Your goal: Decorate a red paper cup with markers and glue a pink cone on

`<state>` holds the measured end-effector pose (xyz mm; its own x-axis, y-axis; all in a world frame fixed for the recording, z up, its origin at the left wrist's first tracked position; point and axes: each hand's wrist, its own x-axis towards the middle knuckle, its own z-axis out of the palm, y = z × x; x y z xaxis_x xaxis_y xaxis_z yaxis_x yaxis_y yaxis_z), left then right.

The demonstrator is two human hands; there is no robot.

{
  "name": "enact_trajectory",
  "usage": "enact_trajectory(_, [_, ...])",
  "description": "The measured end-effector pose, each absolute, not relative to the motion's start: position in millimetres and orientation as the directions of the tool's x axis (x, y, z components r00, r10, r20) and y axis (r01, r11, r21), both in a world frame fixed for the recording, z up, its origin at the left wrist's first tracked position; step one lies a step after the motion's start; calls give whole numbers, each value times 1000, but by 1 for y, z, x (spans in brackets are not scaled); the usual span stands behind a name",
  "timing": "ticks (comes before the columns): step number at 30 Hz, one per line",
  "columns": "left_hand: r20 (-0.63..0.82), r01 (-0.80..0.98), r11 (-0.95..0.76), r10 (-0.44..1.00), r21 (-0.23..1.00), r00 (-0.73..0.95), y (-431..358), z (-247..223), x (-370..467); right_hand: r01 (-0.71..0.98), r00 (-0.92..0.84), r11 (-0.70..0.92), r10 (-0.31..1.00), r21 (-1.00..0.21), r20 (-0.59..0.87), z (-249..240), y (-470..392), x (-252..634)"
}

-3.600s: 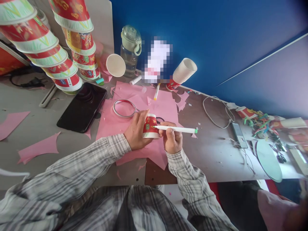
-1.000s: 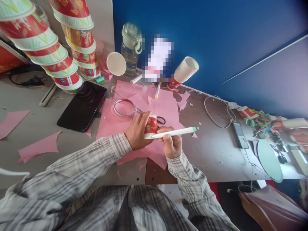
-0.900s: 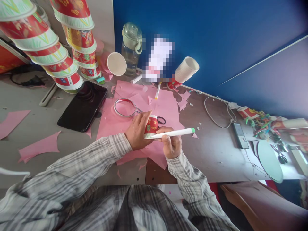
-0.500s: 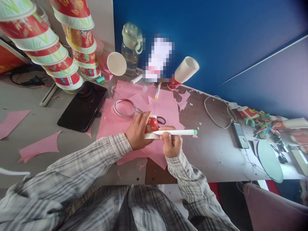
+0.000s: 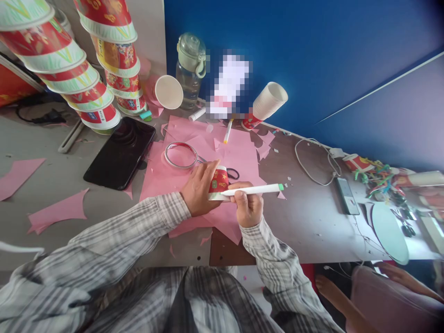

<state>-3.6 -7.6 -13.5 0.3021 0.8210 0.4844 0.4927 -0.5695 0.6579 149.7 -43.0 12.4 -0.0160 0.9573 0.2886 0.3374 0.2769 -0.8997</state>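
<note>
My left hand (image 5: 199, 188) is wrapped round a red and white paper cup (image 5: 218, 181) with a gold star and pattern. Between the fingers of my right hand (image 5: 248, 206) is a white marker (image 5: 258, 189) with a green end. Its tip meets the cup's white band, where faint green strokes show. Pink paper sheets (image 5: 157, 180) lie under both hands. Just behind the cup are a black loop (image 5: 233, 173), perhaps a scissors handle, and a round metal-rimmed ring (image 5: 181, 154).
Tall stacks of decorated paper cups (image 5: 100, 115) rise at the left, beside a black tablet (image 5: 120, 155). Farther back stand a water bottle (image 5: 190, 69) and nested white cups (image 5: 270, 99). A cable (image 5: 312, 180) and a round mirror (image 5: 388, 233) are at right.
The marker's tip has shifted slightly right and down along the cup's white band. At the lower right, another person's bare arms have come into view. My left hand keeps its hold.
</note>
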Motion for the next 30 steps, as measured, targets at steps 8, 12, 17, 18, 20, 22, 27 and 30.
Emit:
enact_trajectory(8, [488, 489, -577, 816, 654, 310, -7, -14, -4, 117, 32, 190, 980, -975, 195, 8, -43, 148])
enact_trajectory(12, [495, 480, -577, 815, 660, 301, -8, -14, -4, 232, 22, 189, 980, -954, 199, 10, -41, 149])
enact_trajectory(17, [477, 486, -565, 824, 667, 304, -8, -14, -5, 82, 105, 161, 980, -984, 169, 9, -38, 148])
enact_trajectory(18, [477, 486, -567, 823, 665, 307, -8, -14, -5, 60, 89, 148, 984, -987, 153, 8, -38, 148])
enact_trajectory(20, [485, 484, -573, 819, 661, 306, -8, -15, -5, 52, 52, 136, 989, -989, 139, 8, -39, 149])
enact_trajectory(22, [492, 485, -575, 817, 660, 300, -8, -15, -4, 62, 30, 138, 990, -989, 140, 8, -40, 149])
enact_trajectory(27, [469, 500, -558, 829, 663, 303, -8, -14, -4, 77, 129, 151, 979, -986, 160, 8, -37, 149])
enact_trajectory(30, [458, 496, -559, 829, 664, 321, -8, -13, -6, 30, 169, 140, 975, -990, 143, 8, -35, 149])
